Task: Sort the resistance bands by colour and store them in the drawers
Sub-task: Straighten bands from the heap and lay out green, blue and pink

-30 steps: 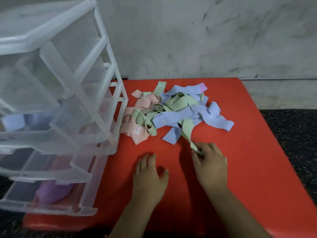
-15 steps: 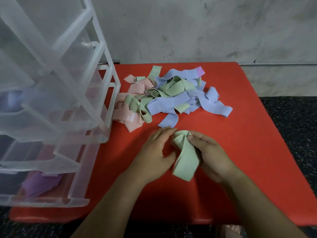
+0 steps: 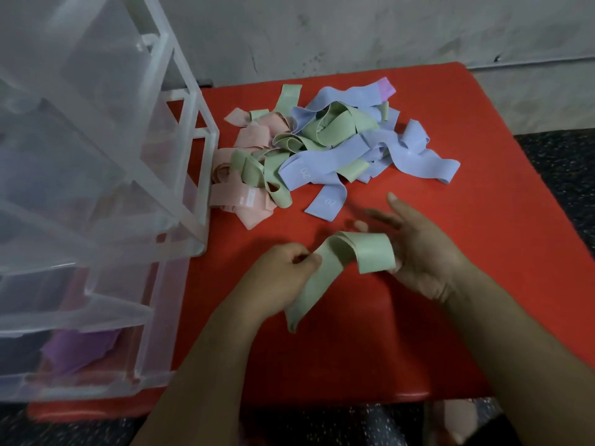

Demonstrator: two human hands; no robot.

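Observation:
A green resistance band (image 3: 335,268) hangs between my two hands above the red table (image 3: 402,333). My left hand (image 3: 283,278) pinches one part of it. The band's loop lies over my right hand (image 3: 421,252), whose fingers are spread. Farther back lies a tangled pile of bands (image 3: 322,149): blue ones on the right, green in the middle, pink on the left beside the drawer unit. The clear plastic drawer unit (image 3: 96,188) stands at the left; its bottom drawer holds a purple band (image 3: 80,349).
A grey wall (image 3: 354,33) runs behind the table. Dark speckled floor (image 3: 566,175) shows at the right, past the table's edge. The drawer unit's frame stands close to the pink bands.
My right hand pulled a green band out of the pile toward me. Both hands then took it up, and the band is now stretched open between them.

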